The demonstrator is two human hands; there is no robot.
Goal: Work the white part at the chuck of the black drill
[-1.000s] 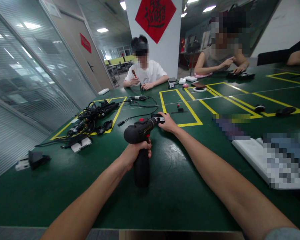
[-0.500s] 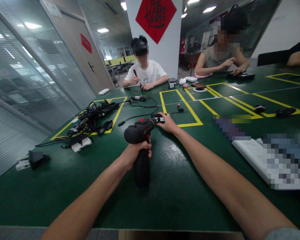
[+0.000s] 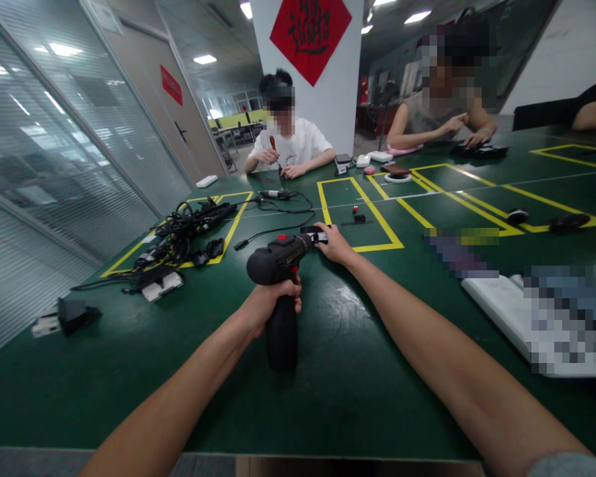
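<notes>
A black cordless drill (image 3: pixel 277 262) with red buttons stands upright over the green table, its chuck pointing away from me. My left hand (image 3: pixel 273 305) is wrapped round its grip. Just beyond the chuck, my right hand (image 3: pixel 334 244) is closed on a small black and white part (image 3: pixel 318 236), whose exact kind I cannot make out. The drill's front end meets this part or lies right in front of it; the bit is hidden. A little beyond my right hand, a small black piece (image 3: pixel 359 218) and a tiny red piece (image 3: pixel 355 209) lie on the table.
Tangled black cables (image 3: pixel 179 232) lie at the left, with black and white adapter-like pieces (image 3: pixel 163 285) nearer me. A white device (image 3: pixel 506 324), partly blurred out, sits at the right. Across the table, one person (image 3: pixel 291 142) holds a red-handled screwdriver (image 3: pixel 273 144); another person (image 3: pixel 442 119) sits farther right.
Almost nothing differs. Both my hands, the drill and the small part keep their places; the view shifts very slightly.
</notes>
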